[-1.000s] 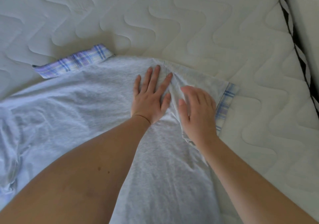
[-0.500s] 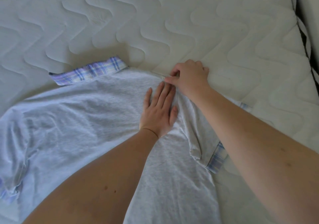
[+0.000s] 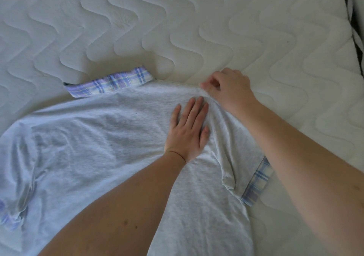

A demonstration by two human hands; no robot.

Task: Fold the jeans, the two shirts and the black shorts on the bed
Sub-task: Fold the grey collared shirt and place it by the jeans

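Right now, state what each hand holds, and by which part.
Right hand pinches the grey shirt at its far edge; left hand only presses it flat.

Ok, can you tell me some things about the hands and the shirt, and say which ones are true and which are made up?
1. The left hand lies flat on the grey shirt. True.
2. The right hand is flat and touches nothing. False: it pinches the shirt's far edge.
3. The plaid trim pokes out at the shirt's far edge. True.
4. The shirt lies on a wooden floor. False: it lies on the white quilted mattress.
5. Both hands wear gloves. False: they are bare.
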